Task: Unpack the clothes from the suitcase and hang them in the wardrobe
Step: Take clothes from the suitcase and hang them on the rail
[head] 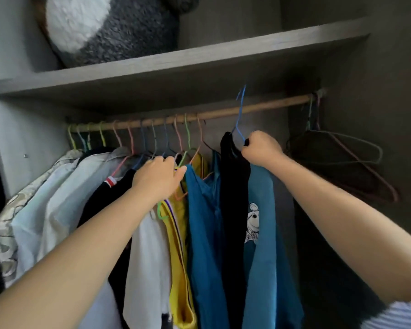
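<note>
My right hand (261,148) grips the neck of a blue wire hanger (240,110) that carries a blue and black garment with a cartoon print (263,222). The hanger's hook is up in front of the wooden rail (271,104), level with it. My left hand (160,178) presses against the hanging clothes, fingers at the hangers of a yellow garment (179,245) and a blue one (203,222), holding them to the left. Several clothes on coloured hangers fill the rail's left half. The suitcase is out of view.
A grey shelf (199,65) runs above the rail with a large grey and white plush toy (105,27) on it. Several empty hangers (342,157) hang at the rail's right end. A bare stretch of rail lies between them and the clothes.
</note>
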Demonstrator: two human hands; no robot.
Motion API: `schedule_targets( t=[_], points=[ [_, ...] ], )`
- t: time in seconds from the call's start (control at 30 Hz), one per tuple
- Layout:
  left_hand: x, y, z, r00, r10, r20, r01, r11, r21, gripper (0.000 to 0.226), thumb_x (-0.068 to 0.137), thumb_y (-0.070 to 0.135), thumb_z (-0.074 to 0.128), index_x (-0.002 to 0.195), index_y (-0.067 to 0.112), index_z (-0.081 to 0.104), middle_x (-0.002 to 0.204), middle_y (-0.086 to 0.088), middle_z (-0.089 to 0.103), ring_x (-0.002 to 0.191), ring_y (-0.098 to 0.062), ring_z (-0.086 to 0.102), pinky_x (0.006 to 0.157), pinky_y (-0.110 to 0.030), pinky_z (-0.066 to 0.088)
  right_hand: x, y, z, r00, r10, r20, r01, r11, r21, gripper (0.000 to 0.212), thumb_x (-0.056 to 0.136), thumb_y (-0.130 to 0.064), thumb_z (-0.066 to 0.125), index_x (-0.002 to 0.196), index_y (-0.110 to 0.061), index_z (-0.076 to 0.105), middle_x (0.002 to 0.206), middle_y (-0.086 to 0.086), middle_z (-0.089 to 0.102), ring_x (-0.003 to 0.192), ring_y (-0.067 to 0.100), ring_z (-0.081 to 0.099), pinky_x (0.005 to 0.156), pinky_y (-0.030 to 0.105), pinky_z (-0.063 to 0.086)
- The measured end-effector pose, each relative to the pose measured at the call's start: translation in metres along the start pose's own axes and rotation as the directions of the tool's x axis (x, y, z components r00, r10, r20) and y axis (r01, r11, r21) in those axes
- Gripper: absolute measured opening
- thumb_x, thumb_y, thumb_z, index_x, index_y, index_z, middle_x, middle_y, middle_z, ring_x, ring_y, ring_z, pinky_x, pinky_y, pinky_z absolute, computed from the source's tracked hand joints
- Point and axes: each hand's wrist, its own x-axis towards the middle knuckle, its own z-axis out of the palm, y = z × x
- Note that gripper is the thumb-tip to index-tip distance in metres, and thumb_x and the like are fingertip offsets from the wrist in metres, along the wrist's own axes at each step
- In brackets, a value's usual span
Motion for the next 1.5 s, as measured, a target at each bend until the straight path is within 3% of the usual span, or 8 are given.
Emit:
schedule_targets(
  t=[0.13, 0.27, 0.47, 0.77, 1.03, 1.23, 1.33, 1.5],
  points=[
    [0.031, -0.004, 0.02, 0.997, 0.037, -0.064, -0.039, 0.999, -0.022, 0.052, 0.097, 0.045, 0.022, 0.118, 0.008, 0.051, 0.119, -0.017, 0.054, 0.115, -0.033, 0.049, 0.089, -0.038, 0.04, 0.043, -0.01, 0.024, 0.997, -0.014, 0.074, 0.024, 0.989, -0.147, 0.022, 0.091, -0.018, 0.046, 0.074, -0.004, 0.051, 0.081, 0.006, 0.05, 0.08, 0.023, 0.052, 0.053, 0.023, 0.036],
    [0.053, -0.011, 0.037, 0.998, 0.041, -0.056, -0.044, 0.997, -0.058, 0.052, 0.097, 0.045, 0.024, 0.113, 0.006, 0.054, 0.113, -0.019, 0.055, 0.111, -0.034, 0.051, 0.088, -0.039, 0.041, 0.062, -0.023, 0.047, 0.99, -0.055, 0.13, 0.095, 0.943, -0.32, 0.024, 0.091, -0.015, 0.046, 0.109, -0.004, 0.057, 0.107, 0.01, 0.058, 0.091, 0.024, 0.056, 0.064, 0.026, 0.041],
    [0.06, -0.01, 0.045, 0.996, 0.069, -0.051, -0.072, 0.996, -0.049, 0.049, 0.096, 0.045, 0.029, 0.111, 0.008, 0.056, 0.109, -0.016, 0.053, 0.107, -0.033, 0.052, 0.086, -0.037, 0.044, 0.061, -0.031, 0.068, 0.966, -0.02, 0.257, 0.134, 0.89, -0.436, 0.022, 0.089, -0.009, 0.046, 0.107, -0.004, 0.057, 0.09, 0.005, 0.054, 0.082, 0.021, 0.051, 0.065, 0.027, 0.042],
    [0.049, -0.017, 0.043, 0.997, 0.066, 0.041, -0.069, 0.995, 0.07, 0.047, 0.096, 0.047, 0.032, 0.109, 0.008, 0.054, 0.11, -0.012, 0.052, 0.108, -0.029, 0.051, 0.075, -0.033, 0.04, 0.056, -0.043, 0.05, 0.97, 0.029, 0.241, 0.126, 0.79, -0.601, 0.035, 0.091, -0.013, 0.042, 0.124, -0.005, 0.049, 0.12, 0.008, 0.053, 0.106, 0.024, 0.055, 0.071, 0.029, 0.041],
    [0.026, -0.022, 0.035, 0.998, 0.041, 0.039, -0.044, 0.995, 0.09, 0.044, 0.098, 0.042, 0.029, 0.114, 0.007, 0.052, 0.111, -0.013, 0.05, 0.103, -0.033, 0.053, 0.072, -0.036, 0.041, 0.046, -0.046, 0.042, 0.965, 0.031, 0.259, 0.103, 0.867, -0.488, 0.031, 0.089, -0.009, 0.041, 0.118, -0.003, 0.051, 0.092, 0.006, 0.048, 0.081, 0.02, 0.049, 0.069, 0.026, 0.04],
    [-0.013, -0.032, 0.027, 0.999, -0.041, 0.012, 0.041, 0.999, 0.01, 0.038, 0.096, 0.038, 0.034, 0.116, 0.012, 0.053, 0.119, -0.012, 0.05, 0.111, -0.03, 0.05, 0.084, -0.036, 0.042, 0.011, -0.056, 0.058, 0.977, -0.067, 0.203, 0.161, 0.856, -0.491, 0.031, 0.089, -0.015, 0.044, 0.117, -0.005, 0.052, 0.121, 0.012, 0.052, 0.104, 0.026, 0.054, 0.072, 0.029, 0.042],
    [-0.051, -0.047, 0.022, 0.997, -0.08, 0.013, 0.08, 0.996, 0.036, 0.037, 0.095, 0.035, 0.038, 0.122, 0.012, 0.051, 0.121, -0.015, 0.05, 0.115, -0.033, 0.048, 0.088, -0.038, 0.042, -0.026, -0.062, 0.078, 0.98, -0.168, 0.106, 0.198, 0.865, -0.46, 0.044, 0.089, -0.021, 0.046, 0.129, -0.004, 0.041, 0.133, 0.02, 0.04, 0.121, 0.034, 0.039, 0.093, 0.039, 0.037],
    [-0.128, -0.08, 0.003, 0.977, -0.191, 0.099, 0.179, 0.977, 0.114, 0.037, 0.095, 0.034, 0.04, 0.124, 0.013, 0.05, 0.126, -0.012, 0.048, 0.118, -0.031, 0.046, 0.089, -0.037, 0.041, -0.1, -0.087, 0.095, 0.896, -0.438, 0.07, 0.438, 0.847, -0.301, 0.042, 0.089, -0.021, 0.047, 0.126, -0.001, 0.043, 0.13, 0.021, 0.044, 0.121, 0.035, 0.038, 0.097, 0.045, 0.032]
  ],
)
